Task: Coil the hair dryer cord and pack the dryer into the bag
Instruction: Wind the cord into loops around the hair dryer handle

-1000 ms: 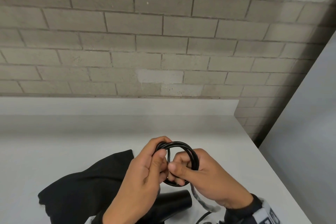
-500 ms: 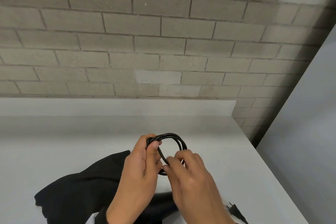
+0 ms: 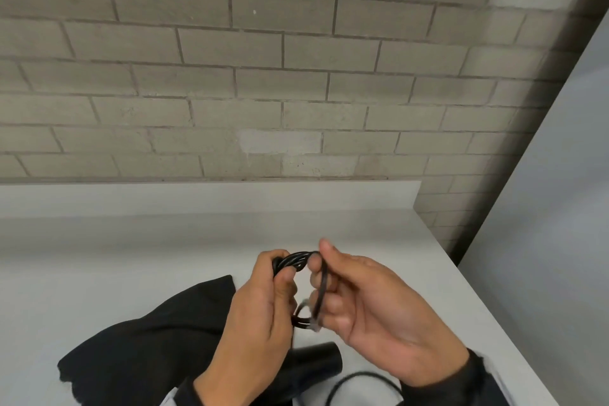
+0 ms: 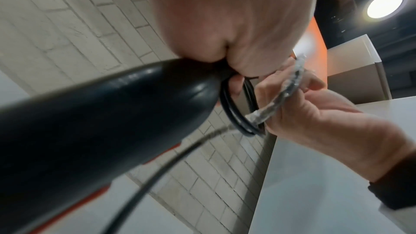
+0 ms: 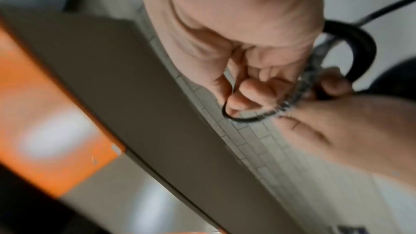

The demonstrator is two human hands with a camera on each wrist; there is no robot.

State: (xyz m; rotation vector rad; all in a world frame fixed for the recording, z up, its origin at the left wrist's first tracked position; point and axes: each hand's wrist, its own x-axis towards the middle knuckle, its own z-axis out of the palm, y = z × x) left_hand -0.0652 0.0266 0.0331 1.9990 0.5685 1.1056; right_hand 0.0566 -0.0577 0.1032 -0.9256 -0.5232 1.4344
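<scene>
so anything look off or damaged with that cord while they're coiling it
Yes: a stretch of the cord beside the right hand is wrapped in crinkled clear tape, which may be a repair. What lies under it is hidden. The rest of the coil looks neat in the left hand.

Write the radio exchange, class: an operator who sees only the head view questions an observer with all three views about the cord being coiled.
Operator: What is the pale blur by the right hand?
Observer: Left wrist view: crinkled clear wrap around a stretch of cord, lying across the right fingers.
Operator: How is the outer strand held?
Observer: Right wrist view: it hooks under a curled right fingertip.
</scene>
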